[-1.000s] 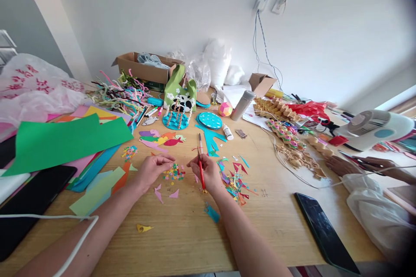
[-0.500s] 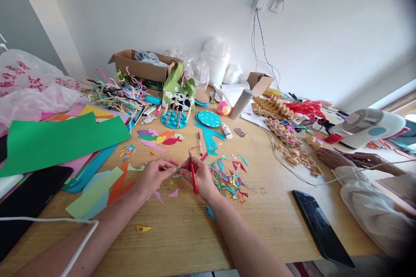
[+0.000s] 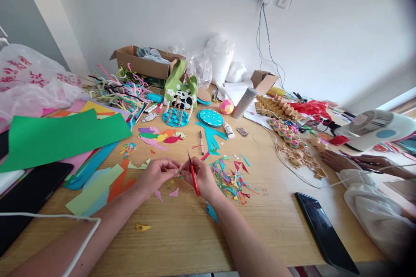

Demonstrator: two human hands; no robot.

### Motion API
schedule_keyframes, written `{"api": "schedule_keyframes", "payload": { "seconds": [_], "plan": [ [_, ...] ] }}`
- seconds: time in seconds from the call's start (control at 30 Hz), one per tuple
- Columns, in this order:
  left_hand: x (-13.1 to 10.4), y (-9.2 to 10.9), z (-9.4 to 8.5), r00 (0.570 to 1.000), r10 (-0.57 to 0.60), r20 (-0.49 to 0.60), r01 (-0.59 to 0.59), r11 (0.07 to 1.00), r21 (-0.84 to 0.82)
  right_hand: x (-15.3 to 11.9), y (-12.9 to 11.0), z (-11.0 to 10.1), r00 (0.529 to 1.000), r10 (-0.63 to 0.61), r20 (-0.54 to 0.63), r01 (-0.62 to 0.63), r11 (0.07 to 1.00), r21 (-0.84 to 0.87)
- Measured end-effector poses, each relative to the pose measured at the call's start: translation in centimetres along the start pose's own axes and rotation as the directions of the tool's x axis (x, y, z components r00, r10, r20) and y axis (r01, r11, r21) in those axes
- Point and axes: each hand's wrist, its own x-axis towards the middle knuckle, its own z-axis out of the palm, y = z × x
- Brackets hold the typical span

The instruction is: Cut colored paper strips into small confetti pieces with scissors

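My right hand (image 3: 202, 180) is closed around red-handled scissors (image 3: 194, 177), whose dark blades point away from me. Close beside it, my left hand (image 3: 159, 174) is pinched, its fingertips almost meeting the right ones. Whatever sits between the left fingertips is too small to name. Tiny coloured paper bits show at the fingertips, partly hidden by the hands. Just below lies a pink paper scrap (image 3: 174, 192). A heap of coloured paper scraps (image 3: 232, 181) is right of my right hand, and cut paper fish (image 3: 172, 139) lie beyond the hands.
Green paper (image 3: 65, 138) tops a stack of sheets at left. A blue dotted disc (image 3: 210, 118), a pen (image 3: 201, 143) and a grey bottle (image 3: 245, 103) stand or lie farther back. At right are a phone (image 3: 325, 231), a fan (image 3: 373, 127) and another person's hand (image 3: 336, 161).
The view has shifted slightly, so the things at right appear farther right. The scissors have turned a little in my right hand. Both hands remain close together.
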Motion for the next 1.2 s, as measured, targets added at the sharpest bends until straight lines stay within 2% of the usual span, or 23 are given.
{"api": "schedule_keyframes", "payload": {
  "seconds": [0.27,0.37,0.5,0.67,0.8,0.97,1.2],
  "plan": [
    [0.1,-0.1,0.2,0.998,0.058,-0.020,-0.057,0.998,0.041,-0.2,-0.3,0.5,1.000,-0.013,-0.006,0.013,0.996,-0.088],
    [0.0,0.1,0.3,0.999,0.030,-0.025,-0.031,0.998,-0.048,-0.5,-0.8,0.5,0.997,-0.048,-0.061,0.043,0.996,-0.084],
    [-0.1,0.8,0.5,0.994,-0.097,-0.055,0.078,0.959,-0.272,-1.2,-1.6,0.3,0.986,-0.156,-0.064,0.156,0.988,-0.005],
    [0.3,2.3,1.3,0.983,-0.140,-0.119,0.055,0.843,-0.535,-1.7,-1.8,0.9,0.998,-0.056,-0.033,0.059,0.994,0.096],
    [0.8,2.9,2.9,0.969,-0.144,-0.201,-0.016,0.775,-0.632,-1.5,-1.1,1.4,0.999,0.002,-0.036,0.002,0.994,0.110],
    [0.9,2.7,4.5,0.959,-0.162,-0.231,-0.032,0.752,-0.659,-1.2,-0.3,1.4,0.999,0.029,-0.043,-0.025,0.995,0.092],
    [0.7,2.0,4.9,0.950,-0.175,-0.258,-0.028,0.775,-0.631,-1.2,0.1,1.5,0.997,0.076,-0.022,-0.073,0.993,0.095]
  ]
}}
